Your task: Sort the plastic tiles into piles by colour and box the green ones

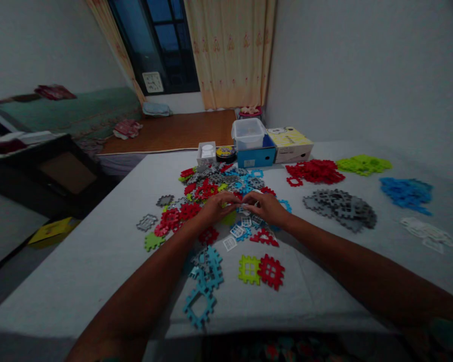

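Over the mixed pile of interlocking plastic building pieces (207, 190), my left hand (219, 207) and my right hand (267, 207) meet at the fingertips. Both are closed in a pinch; whatever lies between the fingers is too small and hidden to make out. Just below them are small white window pieces (237, 231) and a red triangular piece (264, 237). Nearer to me, a lime green square piece (249, 269) touches a red square piece (271, 271). Beside my left forearm lie blue pieces (211, 269), including a blue open frame (199, 306).
On the right of the white-covered table (109, 261) are sorted heaps: red (316, 171), lime green (364, 164), grey (342, 207), blue (406, 193) and white (430, 232). Behind the pile stand a blue box (255, 157) with a clear plastic tub (248, 130) and a yellow box (291, 143).
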Demonstrator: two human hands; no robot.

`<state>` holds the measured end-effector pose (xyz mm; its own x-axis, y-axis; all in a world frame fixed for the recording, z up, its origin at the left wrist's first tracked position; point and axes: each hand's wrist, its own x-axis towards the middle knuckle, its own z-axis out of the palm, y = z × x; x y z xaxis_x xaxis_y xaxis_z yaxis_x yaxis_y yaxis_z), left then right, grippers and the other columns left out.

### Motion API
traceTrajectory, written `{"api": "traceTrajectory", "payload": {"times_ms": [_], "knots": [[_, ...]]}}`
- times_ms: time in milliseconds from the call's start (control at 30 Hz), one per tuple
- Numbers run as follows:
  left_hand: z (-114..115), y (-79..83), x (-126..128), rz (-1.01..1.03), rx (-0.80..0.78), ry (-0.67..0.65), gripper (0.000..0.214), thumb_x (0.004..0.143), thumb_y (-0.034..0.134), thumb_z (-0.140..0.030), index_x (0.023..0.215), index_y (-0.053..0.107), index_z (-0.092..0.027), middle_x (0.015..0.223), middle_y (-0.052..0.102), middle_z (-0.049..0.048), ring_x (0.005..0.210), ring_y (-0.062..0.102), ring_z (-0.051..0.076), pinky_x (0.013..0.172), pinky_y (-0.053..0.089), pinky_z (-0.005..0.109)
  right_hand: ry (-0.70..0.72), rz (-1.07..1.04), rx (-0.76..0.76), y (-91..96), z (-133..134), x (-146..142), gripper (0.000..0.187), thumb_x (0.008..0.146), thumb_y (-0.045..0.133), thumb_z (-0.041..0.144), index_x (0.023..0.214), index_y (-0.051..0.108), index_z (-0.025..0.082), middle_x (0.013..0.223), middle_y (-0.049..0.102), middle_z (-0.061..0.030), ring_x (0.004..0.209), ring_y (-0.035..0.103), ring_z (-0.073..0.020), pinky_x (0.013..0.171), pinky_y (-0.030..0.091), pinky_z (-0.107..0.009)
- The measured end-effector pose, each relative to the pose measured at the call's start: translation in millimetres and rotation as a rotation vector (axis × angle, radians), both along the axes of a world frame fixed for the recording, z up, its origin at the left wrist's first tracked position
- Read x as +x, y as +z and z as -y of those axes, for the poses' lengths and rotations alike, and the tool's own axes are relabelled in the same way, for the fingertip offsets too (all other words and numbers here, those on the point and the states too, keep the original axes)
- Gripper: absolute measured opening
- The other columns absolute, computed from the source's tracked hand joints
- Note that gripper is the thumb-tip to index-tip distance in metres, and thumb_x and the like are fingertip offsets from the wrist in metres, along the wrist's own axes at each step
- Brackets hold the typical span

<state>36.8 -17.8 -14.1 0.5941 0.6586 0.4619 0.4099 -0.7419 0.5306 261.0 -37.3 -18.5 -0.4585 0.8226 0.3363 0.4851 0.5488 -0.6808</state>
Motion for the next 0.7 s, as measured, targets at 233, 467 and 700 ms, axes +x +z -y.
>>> {"api": "traceTrajectory", "payload": {"times_ms": [233,467,700], "knots": [[-7,21.2,-32,-0.386,-0.099,-0.128,0.023,0.079,0.070,-0.034,0.100,0.071,-0.024,0.099,0.070,0.0039,0.092,0.062,0.019,0.083,0.048,0.031,-0.202,-0.171,-0.026,-9.9,-13,46,0.022,0.082,0.061,0.036,0.094,0.067,0.020,0.086,0.071,-0.0040,0.078,0.065,-0.0181,0.072,0.050,-0.031],[0,24.8,-26,-0.525,0.002,-0.150,0.039,0.073,0.075,-0.030,0.111,0.067,-0.025,0.115,0.066,0.0058,0.105,0.058,0.022,0.095,0.043,0.036,-0.199,-0.158,-0.022,-2.5,-12,47,0.023,0.081,0.061,0.039,0.090,0.067,0.019,0.083,0.071,-0.0035,0.073,0.064,-0.0166,0.068,0.049,-0.030],[-15,8.7,-29,-0.413,0.101,0.026,0.025,0.092,0.049,-0.029,0.105,0.069,-0.019,0.106,0.070,0.0080,0.098,0.061,0.019,0.088,0.047,0.033,-0.295,-0.161,0.058,36.2,3,72,0.032,0.082,0.059,0.047,0.095,0.067,0.018,0.086,0.070,-0.0059,0.071,0.063,-0.0172,0.064,0.049,-0.029]]}}
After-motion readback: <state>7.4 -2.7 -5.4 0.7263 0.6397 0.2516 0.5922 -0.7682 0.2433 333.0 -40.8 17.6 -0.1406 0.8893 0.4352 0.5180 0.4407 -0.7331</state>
